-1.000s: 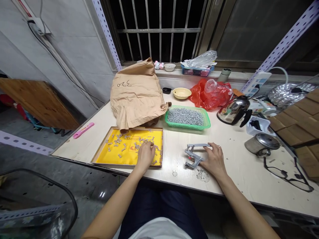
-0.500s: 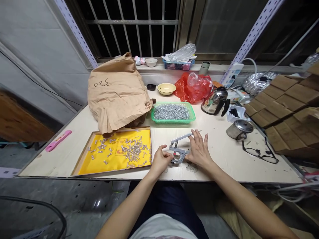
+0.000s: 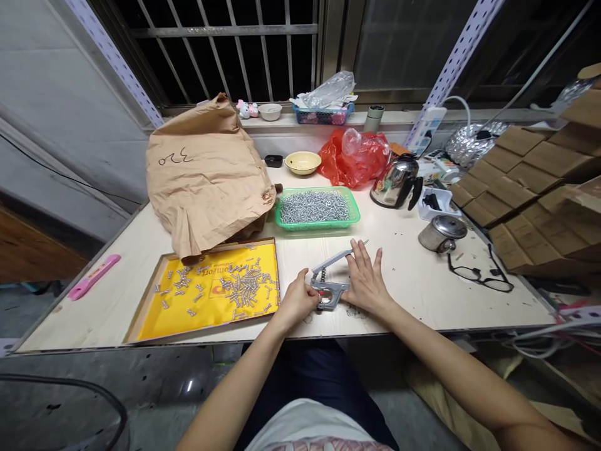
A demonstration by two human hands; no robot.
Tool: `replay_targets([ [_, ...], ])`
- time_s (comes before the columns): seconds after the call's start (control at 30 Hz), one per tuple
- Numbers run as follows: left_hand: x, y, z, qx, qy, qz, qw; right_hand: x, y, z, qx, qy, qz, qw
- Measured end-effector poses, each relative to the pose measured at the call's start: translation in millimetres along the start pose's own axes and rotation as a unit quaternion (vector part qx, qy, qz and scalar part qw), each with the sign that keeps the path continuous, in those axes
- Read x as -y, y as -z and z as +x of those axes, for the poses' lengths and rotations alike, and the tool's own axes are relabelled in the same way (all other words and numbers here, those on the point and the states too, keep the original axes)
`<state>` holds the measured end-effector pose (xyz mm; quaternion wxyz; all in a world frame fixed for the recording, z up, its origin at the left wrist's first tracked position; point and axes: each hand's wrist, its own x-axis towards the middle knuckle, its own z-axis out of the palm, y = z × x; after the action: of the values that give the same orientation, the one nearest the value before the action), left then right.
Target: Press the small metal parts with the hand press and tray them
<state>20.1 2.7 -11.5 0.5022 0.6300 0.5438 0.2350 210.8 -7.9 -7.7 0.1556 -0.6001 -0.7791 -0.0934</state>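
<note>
"Where's the grey hand tool?"

"Near the table's front edge, between both hands. The left hand's fingertips draw together at its left end; what they pinch, I can't quite tell. The right hand's fingers spread against its handle."

"Room to move?"

"Rightward, tabletop stretches to the metal mug. Leftward, the yellow-lined tray's right edge sits close. Farther back stands the green basket."
</note>
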Motion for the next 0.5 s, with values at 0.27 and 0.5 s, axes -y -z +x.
replay_targets([
  [0.27,10.6,-6.8,4.2,0.018,0.034,-0.116,0.993,-3.9,-1.1,-2.5,0.018,-0.003,-0.009,1.000],
  [0.5,4.0,-4.8,1.3,0.067,0.042,-0.121,0.990,-1.9,0.4,-1.2,0.017,0.013,-0.004,1.000],
])
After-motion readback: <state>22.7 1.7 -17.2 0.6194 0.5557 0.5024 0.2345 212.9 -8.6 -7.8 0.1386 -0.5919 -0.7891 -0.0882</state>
